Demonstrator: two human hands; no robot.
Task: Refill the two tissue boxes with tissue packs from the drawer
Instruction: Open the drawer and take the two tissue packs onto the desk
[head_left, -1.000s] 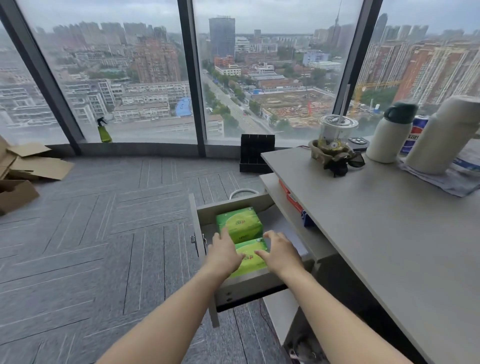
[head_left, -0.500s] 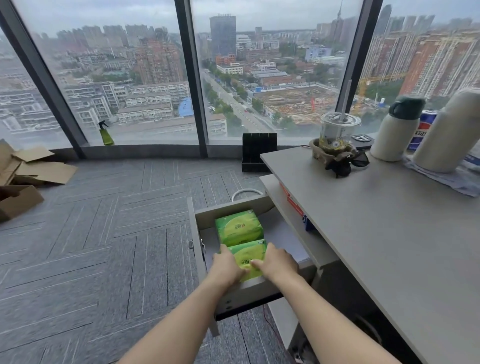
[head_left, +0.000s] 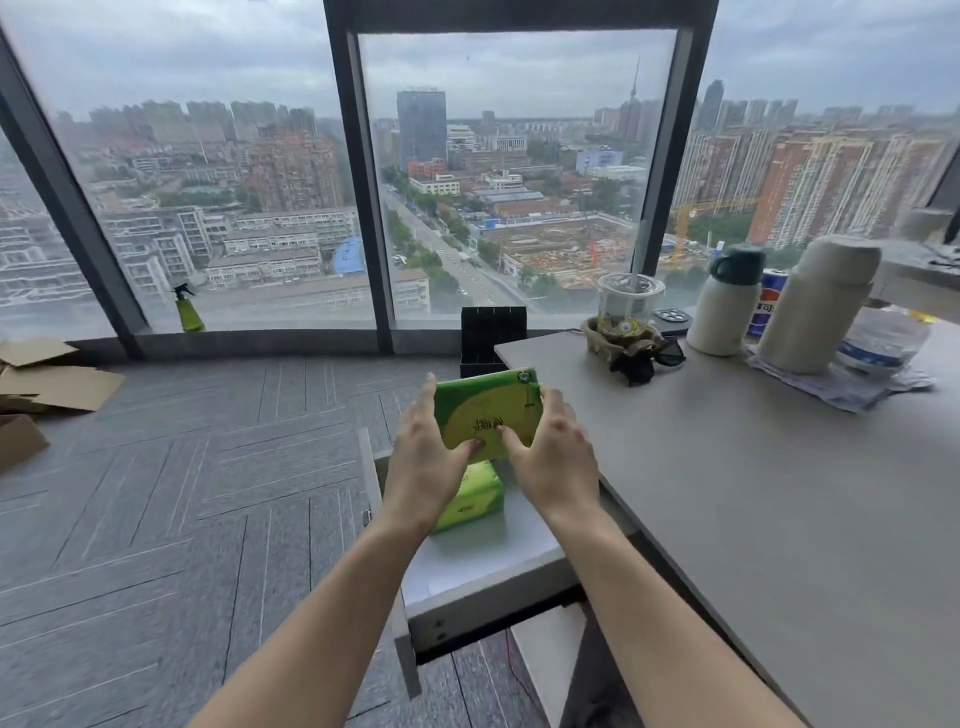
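A green tissue pack (head_left: 485, 410) is held up in the air above the open drawer (head_left: 493, 577), its broad face toward me. My left hand (head_left: 423, 465) grips its left end and my right hand (head_left: 550, 457) grips its right end. A second green tissue pack (head_left: 475, 499) lies in the drawer below, partly hidden by my left hand. No tissue box is in view.
The grey desk (head_left: 779, 519) runs along the right, with a plastic cup (head_left: 629, 306), two white flasks (head_left: 727, 304) and papers at its far end. A black box (head_left: 492, 332) stands on the floor by the window. Cardboard (head_left: 47, 384) lies at the left.
Both hands closed on the nearer tissue pack in the drawer and lifted it up out of the drawer. The camera tilted upward.
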